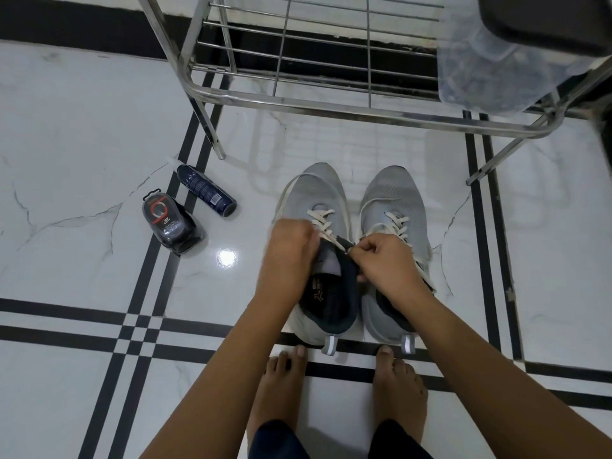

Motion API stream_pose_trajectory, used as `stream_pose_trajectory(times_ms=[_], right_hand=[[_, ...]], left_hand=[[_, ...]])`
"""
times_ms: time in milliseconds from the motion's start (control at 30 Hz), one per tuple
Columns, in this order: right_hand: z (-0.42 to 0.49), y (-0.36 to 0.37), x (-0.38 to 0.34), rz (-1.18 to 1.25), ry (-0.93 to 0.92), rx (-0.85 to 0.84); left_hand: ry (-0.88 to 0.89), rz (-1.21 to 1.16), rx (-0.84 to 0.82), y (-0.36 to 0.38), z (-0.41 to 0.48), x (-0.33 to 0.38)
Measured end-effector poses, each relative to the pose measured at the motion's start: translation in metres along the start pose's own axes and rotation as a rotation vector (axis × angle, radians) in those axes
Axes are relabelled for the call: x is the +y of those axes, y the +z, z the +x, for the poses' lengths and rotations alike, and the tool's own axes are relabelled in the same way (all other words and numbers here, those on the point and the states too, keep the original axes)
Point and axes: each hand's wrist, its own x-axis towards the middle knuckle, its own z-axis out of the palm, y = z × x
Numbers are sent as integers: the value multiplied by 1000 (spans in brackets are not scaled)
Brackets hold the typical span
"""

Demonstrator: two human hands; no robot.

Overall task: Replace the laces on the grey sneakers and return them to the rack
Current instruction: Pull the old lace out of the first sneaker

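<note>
Bent over a tiled floor (99,127), a person's left hand (291,246) grips the white lace (323,223) of the left grey sneaker (308,193). The right hand (385,256) pinches it by the tongue, with the right sneaker (394,190) just beside.

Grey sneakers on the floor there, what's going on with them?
A barefoot person stands over the grey sneakers, side by side on the floor before a metal rack. The left hand grips the top of the left sneaker while the right hand pinches its white lace near the tongue. Both shoes are laced. A spray can lies off to the left.
</note>
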Motion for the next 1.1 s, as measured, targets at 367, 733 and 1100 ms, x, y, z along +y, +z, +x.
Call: stream_pose_trajectory(times_ms=[367,733,1100], right_hand=[[-3,6,-6,-65,-65,-74],[-4,2,-5,89,64,-78],[-6,0,-7,71,63,-94]], left_hand=[[334,480,-299,8,-1,-8],[-514,-649,-39,-23,11,1],[-500,-806,132,-19,7,8]])
